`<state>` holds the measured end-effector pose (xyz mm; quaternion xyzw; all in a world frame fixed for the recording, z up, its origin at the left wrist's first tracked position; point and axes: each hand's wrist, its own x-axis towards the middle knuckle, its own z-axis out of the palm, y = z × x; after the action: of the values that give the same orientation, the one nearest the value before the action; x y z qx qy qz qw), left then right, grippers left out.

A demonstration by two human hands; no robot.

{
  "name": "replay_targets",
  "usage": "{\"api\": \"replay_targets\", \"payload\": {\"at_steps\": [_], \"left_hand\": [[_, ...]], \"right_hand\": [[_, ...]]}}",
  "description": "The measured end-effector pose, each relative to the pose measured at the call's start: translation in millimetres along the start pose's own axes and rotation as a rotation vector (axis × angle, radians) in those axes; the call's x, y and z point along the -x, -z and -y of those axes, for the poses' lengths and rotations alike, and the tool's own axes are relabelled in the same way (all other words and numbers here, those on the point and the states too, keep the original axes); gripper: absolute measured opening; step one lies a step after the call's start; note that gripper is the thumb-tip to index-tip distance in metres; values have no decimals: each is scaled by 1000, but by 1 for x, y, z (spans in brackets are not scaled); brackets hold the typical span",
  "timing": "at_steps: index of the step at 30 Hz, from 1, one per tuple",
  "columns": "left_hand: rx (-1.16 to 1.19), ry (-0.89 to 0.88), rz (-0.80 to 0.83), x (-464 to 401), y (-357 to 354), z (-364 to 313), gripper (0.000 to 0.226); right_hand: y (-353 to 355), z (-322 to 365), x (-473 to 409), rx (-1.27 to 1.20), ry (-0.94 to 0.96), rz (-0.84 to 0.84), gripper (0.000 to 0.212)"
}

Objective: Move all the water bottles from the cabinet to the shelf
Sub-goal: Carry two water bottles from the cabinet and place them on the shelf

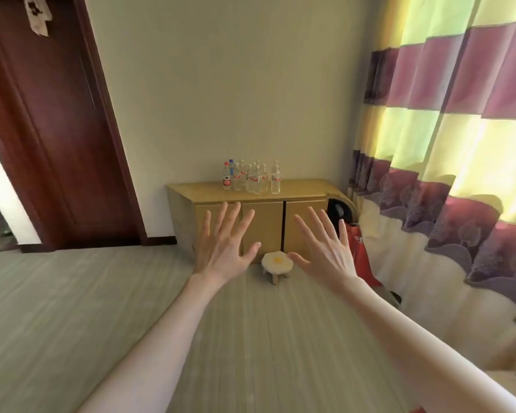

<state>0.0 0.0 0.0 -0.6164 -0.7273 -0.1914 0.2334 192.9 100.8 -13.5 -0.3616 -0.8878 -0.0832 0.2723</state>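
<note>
- Water bottles stand upright in a tight cluster on top of the low cabinet against the far wall, well apart from both hands.
- Left hand is raised, fingers spread wide, holding nothing.
- Right hand matches it, splayed and empty.
- Risk: reaching into so close a cluster could likely topple neighbouring bottles.
- Risk: the small stool before the cabinet could trip the approach.
- Bottles look clear, mostly white-capped; the 2 leftmost have a red and a blue cap.
- No shelf is in view.

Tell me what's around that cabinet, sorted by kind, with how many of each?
Water bottles on the cabinet: clustered, too overlapped to count exactly
Cabinets: 1
Small stools: 1
Curtains: 1
Doors: 1
Open hands: 2, left hand, right hand
Total apart from bottles: 6
</note>
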Motion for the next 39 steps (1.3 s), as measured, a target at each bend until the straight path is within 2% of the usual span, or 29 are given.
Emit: {"api": "replay_targets", "payload": {"at_steps": [4, 13, 18, 25, 31, 39], "left_hand": [[-5, 0, 11, -49, -46, 18, 66], [33, 57, 7, -168, -172, 50, 65], [20, 96, 59, -242, -232, 84, 64], [47, 200, 121, -310, -320, 140, 65], [67, 212, 161, -381, -407, 188, 63], [102, 195, 169, -529, -491, 289, 64]], "right_hand": [[-40, -21, -48, -12, -61, 13, 78], [-148, -94, -177, -66, -34, -14, 77], [-207, -133, -254, -87, -25, 42, 77], [-294, -169, -355, -139, -8, 87, 80], [-390, -195, -442, -139, -16, 120, 79], [-487, -226, -595, -142, -74, 102, 75]]}}
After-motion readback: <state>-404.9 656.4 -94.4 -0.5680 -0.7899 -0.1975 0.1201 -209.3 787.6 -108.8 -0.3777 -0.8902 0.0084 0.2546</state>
